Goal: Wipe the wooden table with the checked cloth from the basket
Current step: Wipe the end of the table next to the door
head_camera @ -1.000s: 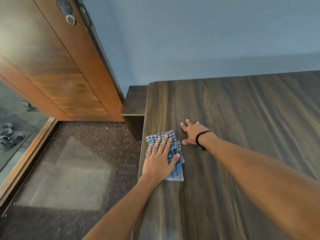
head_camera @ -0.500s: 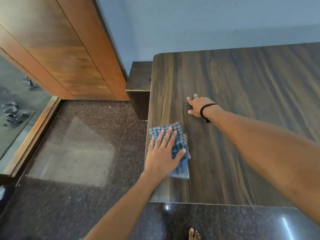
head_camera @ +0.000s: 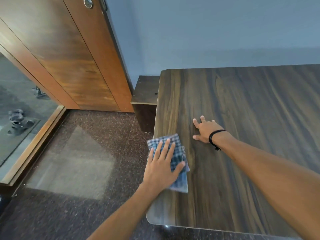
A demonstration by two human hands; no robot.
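The blue-and-white checked cloth [head_camera: 179, 158], folded, lies at the left edge of the dark wooden table [head_camera: 242, 118], its left part overhanging the edge. My left hand [head_camera: 162, 168] presses flat on the cloth with fingers spread and straight. My right hand [head_camera: 206, 129], a black band at its wrist, rests flat on the bare tabletop to the right of the cloth and a little farther back. No basket is in view.
A low dark side unit [head_camera: 146, 94] stands against the table's far left corner by the blue wall. A wooden door [head_camera: 69, 54] stands open at left above dark speckled floor [head_camera: 86, 161]. Footwear [head_camera: 19, 121] lies beyond the threshold.
My left hand has slid the cloth along the table's left edge towards me and slightly off the edge. The right hand stays flat on the table. My view has shifted.
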